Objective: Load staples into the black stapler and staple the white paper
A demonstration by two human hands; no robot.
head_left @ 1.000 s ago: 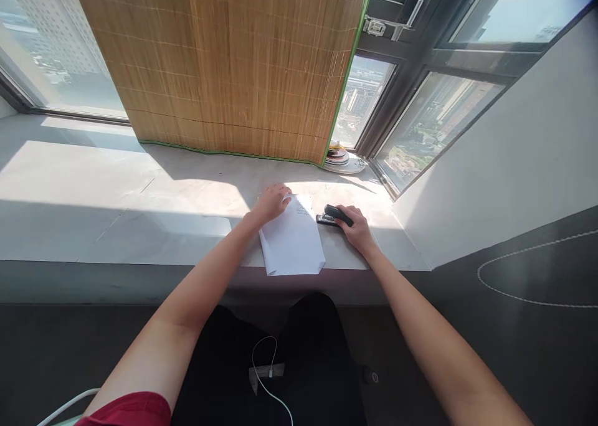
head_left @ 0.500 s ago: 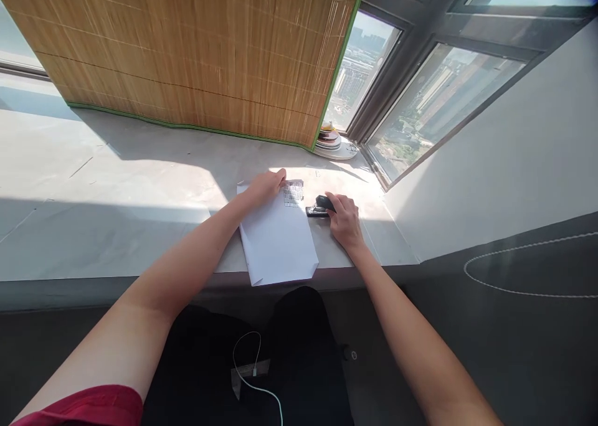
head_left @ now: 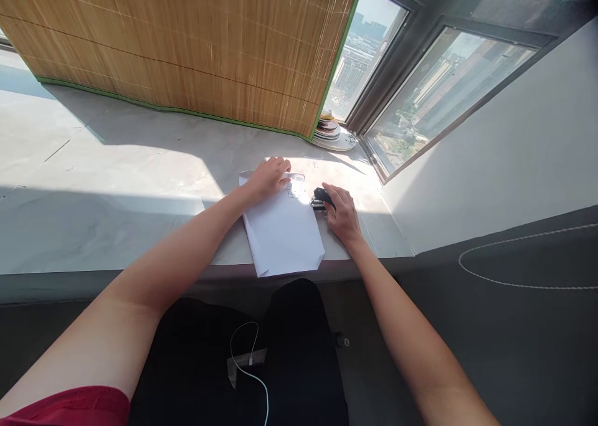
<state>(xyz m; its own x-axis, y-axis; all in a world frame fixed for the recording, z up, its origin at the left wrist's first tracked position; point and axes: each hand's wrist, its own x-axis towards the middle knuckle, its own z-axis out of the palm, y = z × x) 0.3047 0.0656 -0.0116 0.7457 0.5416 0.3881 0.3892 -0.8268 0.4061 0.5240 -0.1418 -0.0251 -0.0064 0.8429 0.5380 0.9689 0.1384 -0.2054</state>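
White paper (head_left: 286,239), seemingly folded or stacked, lies on the pale sill with its near edge over the front. Printed marks (head_left: 295,187) show near its top right. My left hand (head_left: 270,178) rests on the top of the paper, fingers bent and a little apart. Just right of the paper, my right hand (head_left: 342,213) is closed round a black stapler (head_left: 322,197), whose front end points left toward the paper's edge. The palm hides the stapler's back end.
A bamboo blind (head_left: 187,46) with green edging hangs over the back of the sill (head_left: 93,227). Stacked plates (head_left: 329,133) stand in the window corner. A white wall (head_left: 490,146) rises at the right. A white cable (head_left: 255,385) lies over my lap.
The view has shifted slightly. My left hand's fingers have opened out on the paper. My right hand and the stapler have turned slightly beside the sheet.
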